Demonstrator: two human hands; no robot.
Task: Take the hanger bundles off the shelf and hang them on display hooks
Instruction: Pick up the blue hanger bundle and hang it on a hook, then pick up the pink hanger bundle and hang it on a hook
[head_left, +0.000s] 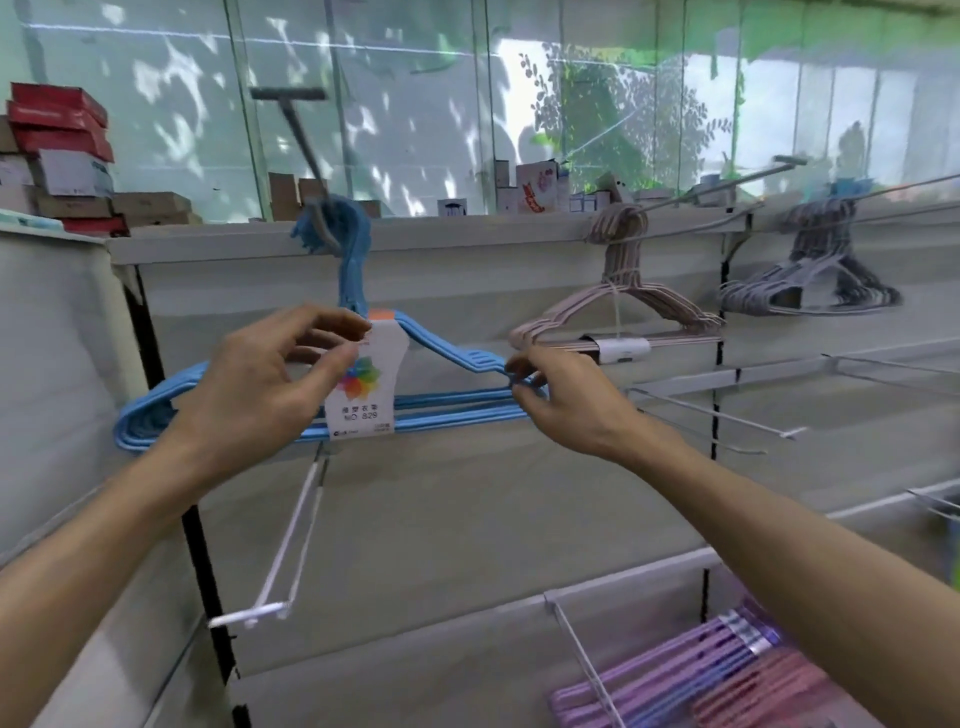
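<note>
A blue hanger bundle (447, 408) with a white paper label (366, 382) hangs by its hooks from a grey display hook (301, 137) at the top of the rack. My left hand (260, 384) pinches the label at the bundle's middle with thumb and fingers. My right hand (558, 392) pinches the bundle's right shoulder end with its fingertips. A pink hanger bundle (623, 312) and a grey hanger bundle (810, 286) hang from hooks further right. More bundles, purple and pink (727, 680), lie on the low shelf at bottom right.
Empty white wire display hooks (291, 540) (727, 418) (587, 665) jut out from the rack below and to the right. Stacked boxes (62, 150) sit on top at the left, small cartons (535, 192) along the rack's top edge, glass panels behind.
</note>
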